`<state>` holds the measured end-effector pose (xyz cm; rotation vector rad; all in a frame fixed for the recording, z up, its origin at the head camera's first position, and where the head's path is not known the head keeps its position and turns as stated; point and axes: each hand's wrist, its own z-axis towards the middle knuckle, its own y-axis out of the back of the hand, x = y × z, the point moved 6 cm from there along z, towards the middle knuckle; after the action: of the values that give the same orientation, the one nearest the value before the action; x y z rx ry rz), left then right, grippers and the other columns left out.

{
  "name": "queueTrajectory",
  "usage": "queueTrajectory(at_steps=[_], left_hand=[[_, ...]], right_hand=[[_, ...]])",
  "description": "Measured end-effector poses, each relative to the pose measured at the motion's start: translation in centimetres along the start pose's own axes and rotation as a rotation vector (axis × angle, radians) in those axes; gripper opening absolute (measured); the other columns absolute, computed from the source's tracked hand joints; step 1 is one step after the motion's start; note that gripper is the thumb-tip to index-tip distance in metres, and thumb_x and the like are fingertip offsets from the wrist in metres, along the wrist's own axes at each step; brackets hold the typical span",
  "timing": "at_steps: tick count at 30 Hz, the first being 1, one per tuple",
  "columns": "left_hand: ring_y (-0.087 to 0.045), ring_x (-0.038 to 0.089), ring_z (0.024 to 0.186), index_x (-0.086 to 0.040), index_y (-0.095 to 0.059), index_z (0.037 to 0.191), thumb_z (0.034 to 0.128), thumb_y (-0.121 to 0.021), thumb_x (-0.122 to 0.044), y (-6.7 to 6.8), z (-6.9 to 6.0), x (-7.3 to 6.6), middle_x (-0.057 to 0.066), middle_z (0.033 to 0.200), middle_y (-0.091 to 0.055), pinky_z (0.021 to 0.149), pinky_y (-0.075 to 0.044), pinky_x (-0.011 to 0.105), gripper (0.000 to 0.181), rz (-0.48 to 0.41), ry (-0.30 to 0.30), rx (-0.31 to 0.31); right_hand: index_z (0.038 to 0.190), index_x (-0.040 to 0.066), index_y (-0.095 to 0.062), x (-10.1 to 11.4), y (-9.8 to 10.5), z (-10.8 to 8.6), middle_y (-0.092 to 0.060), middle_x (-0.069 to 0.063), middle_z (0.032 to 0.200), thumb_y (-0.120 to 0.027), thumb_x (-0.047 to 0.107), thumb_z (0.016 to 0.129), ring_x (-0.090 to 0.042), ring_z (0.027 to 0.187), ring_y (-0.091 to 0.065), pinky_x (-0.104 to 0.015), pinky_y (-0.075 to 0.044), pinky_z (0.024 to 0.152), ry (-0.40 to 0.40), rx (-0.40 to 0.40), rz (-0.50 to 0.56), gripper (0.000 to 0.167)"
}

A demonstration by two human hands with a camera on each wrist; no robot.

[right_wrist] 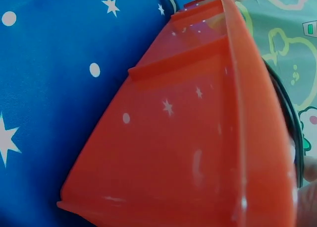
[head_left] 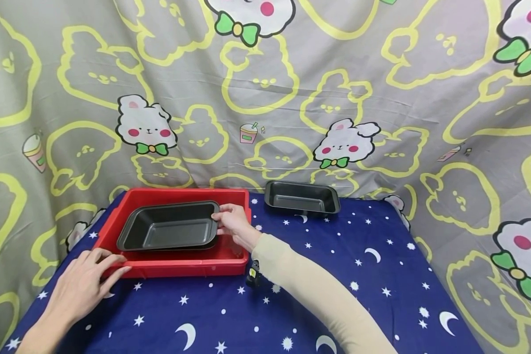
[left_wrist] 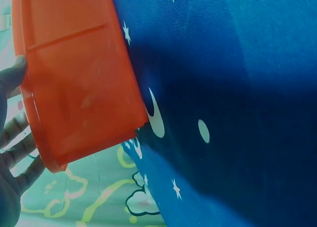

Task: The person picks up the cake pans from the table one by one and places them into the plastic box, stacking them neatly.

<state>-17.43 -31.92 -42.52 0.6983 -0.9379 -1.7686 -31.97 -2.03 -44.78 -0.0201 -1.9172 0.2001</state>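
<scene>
A black loaf pan (head_left: 177, 227) sits within the red plastic tub (head_left: 177, 268), tilted somewhat, its far side higher in view. My right hand (head_left: 234, 223) pinches the pan's right end, thumb over the rim and fingers beneath. At the tub's near left corner, my left hand (head_left: 86, 278) holds the rim between thumb and fingers. The left wrist view shows the thumb on the edge and the other fingers behind the rim. In the right wrist view the tub's wall hides most of the pan (right_wrist: 290, 108) and the right hand.
Another black loaf pan (head_left: 302, 197) stands at the back of the blue star-and-moon tablecloth (head_left: 336, 265). A small dark toy figure (head_left: 253, 274) stands by the tub's near right corner, close to the right sleeve (head_left: 309, 280). Patterned curtains (head_left: 274, 88) hang behind and at both sides.
</scene>
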Motion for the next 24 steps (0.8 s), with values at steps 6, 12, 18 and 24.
queueTrajectory(at_steps=[6, 12, 18, 24], left_hand=[[-0.056, 0.032, 0.083, -0.019, -0.076, 0.094, 0.0717, -0.090, -0.025, 0.05, -0.04, 0.00, 0.008, 0.093, -0.066, 0.070, -0.041, 0.047, 0.027, 0.001, 0.008, 0.005], [-0.056, 0.031, 0.083, -0.019, -0.076, 0.094, 0.0723, -0.090, -0.025, 0.06, 0.06, -0.03, 0.008, 0.092, -0.065, 0.071, -0.040, 0.047, 0.027, 0.003, 0.016, 0.013], [-0.056, 0.032, 0.083, -0.019, -0.076, 0.094, 0.0723, -0.089, -0.025, 0.14, 0.10, -0.07, 0.008, 0.093, -0.065, 0.069, -0.041, 0.047, 0.026, 0.002, 0.006, 0.004], [-0.056, 0.032, 0.083, -0.019, -0.076, 0.094, 0.0718, -0.089, -0.024, 0.11, 0.04, -0.10, 0.008, 0.092, -0.065, 0.069, -0.041, 0.046, 0.027, 0.000, 0.003, -0.002]], right_hand=[[0.111, 0.003, -0.070, -0.20, -0.07, 0.09, -0.069, -0.008, 0.078, -0.071, 0.001, 0.095, -0.013, 0.058, -0.063, -0.021, -0.053, 0.048, -0.019, 0.003, -0.001, 0.016], [0.112, 0.004, -0.071, -0.35, 0.00, 0.51, -0.073, -0.012, 0.082, -0.073, 0.003, 0.094, -0.013, 0.060, -0.066, -0.022, -0.056, 0.050, -0.033, 0.021, 0.007, 0.018], [0.116, 0.002, -0.072, -0.18, 0.12, 0.77, -0.079, -0.024, 0.103, -0.075, 0.006, 0.095, -0.014, 0.065, -0.070, -0.022, -0.058, 0.054, -0.033, 0.029, -0.027, 0.021], [0.119, 0.000, -0.071, 0.00, 0.18, 0.82, -0.077, -0.028, 0.112, -0.076, 0.004, 0.094, -0.014, 0.067, -0.072, -0.025, -0.061, 0.058, -0.043, 0.033, -0.067, 0.025]])
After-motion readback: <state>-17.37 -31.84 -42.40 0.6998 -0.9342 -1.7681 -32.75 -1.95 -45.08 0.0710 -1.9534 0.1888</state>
